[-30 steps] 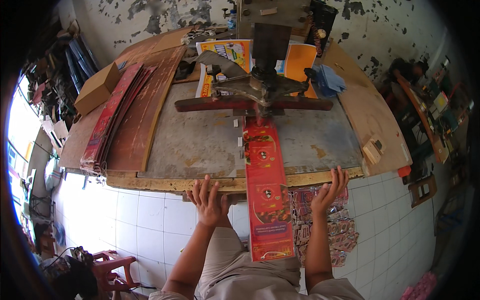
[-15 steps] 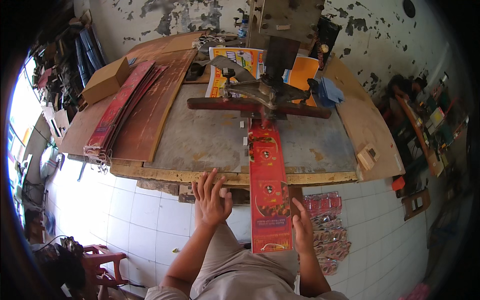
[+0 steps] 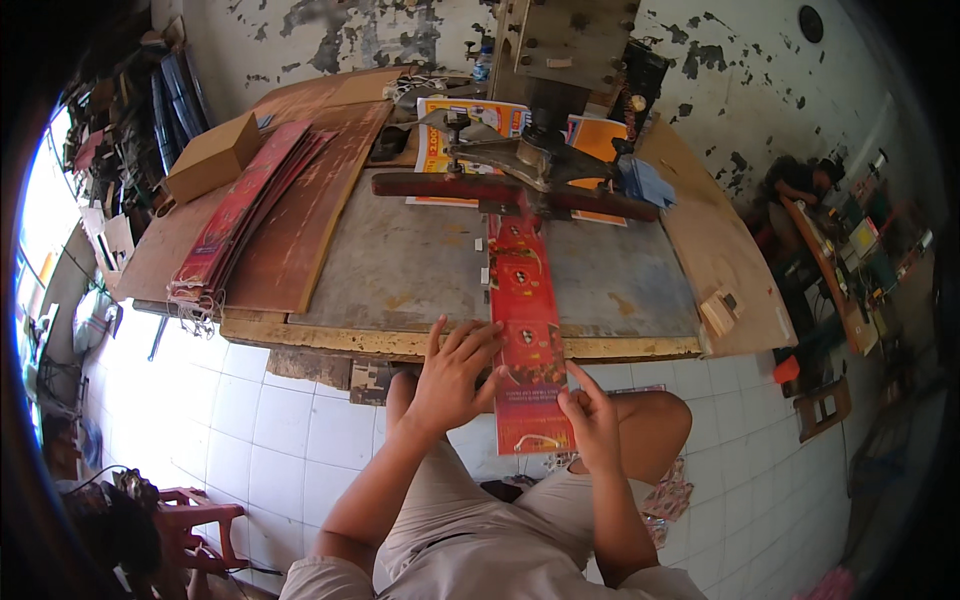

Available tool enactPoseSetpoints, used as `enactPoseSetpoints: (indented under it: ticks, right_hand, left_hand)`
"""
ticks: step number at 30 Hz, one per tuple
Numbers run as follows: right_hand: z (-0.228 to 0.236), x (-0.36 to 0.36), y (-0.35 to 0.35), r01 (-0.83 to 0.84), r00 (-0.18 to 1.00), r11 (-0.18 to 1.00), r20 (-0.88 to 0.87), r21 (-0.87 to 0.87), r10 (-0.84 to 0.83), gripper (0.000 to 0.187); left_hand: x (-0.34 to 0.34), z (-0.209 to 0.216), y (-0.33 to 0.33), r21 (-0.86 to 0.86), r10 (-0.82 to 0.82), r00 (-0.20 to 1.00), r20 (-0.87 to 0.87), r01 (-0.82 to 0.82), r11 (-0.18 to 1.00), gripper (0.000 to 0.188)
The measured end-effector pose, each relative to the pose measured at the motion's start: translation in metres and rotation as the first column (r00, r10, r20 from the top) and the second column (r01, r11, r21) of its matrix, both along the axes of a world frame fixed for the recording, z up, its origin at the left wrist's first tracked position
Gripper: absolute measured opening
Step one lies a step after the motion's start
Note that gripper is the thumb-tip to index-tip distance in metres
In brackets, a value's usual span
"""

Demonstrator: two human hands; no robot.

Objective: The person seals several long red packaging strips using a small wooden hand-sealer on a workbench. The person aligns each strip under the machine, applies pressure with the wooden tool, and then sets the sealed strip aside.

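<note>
Left hand (image 3: 445, 380): fingers spread, tips and thumb at the red printed strip's (image 3: 528, 310) left edge, apparently touching. Right hand (image 3: 597, 425): thumb and forefinger at the strip's right edge, near its lower end; underside hidden, couldn't tell if clamped. Strip ran up between the hands toward 12 o'clock, far end at the dark press head (image 3: 530, 165), near end overhanging the counter (image 3: 400, 270).

Risks, judged: uneven push from the two hands could have skewed the strip off the small white stops (image 3: 485, 275) at its 11 o'clock; too much push could have buckled it. Slack hold might have let the overhang sag and drag it back.

Further out: stacked red strips (image 3: 230, 215) at 10 o'clock, cardboard box (image 3: 215, 158) just beyond, wooden block (image 3: 718, 312) at 2 o'clock.
</note>
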State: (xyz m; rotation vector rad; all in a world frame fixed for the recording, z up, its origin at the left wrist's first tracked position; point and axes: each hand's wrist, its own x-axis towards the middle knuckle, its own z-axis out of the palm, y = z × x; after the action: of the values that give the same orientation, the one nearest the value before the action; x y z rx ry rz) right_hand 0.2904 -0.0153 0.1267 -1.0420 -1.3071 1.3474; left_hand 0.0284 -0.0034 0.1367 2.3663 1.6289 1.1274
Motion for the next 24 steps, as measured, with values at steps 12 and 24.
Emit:
enactPoseSetpoints:
  ticks: [12, 24]
  right_hand:
    - [-0.014, -0.010, 0.047, 0.042, 0.998, 0.997, 0.047, 0.065, -0.045, 0.057]
    - [-0.001, -0.015, 0.052, 0.129, 0.969, 0.988, 0.200, 0.090, -0.145, 0.048]
  left_hand:
    - [0.001, 0.006, 0.028, 0.002, 0.051, 0.993, -0.104, -0.051, 0.999, 0.060]
    - [0.004, 0.006, 0.035, -0.019, 0.085, 0.988, -0.128, -0.088, 0.996, 0.058]
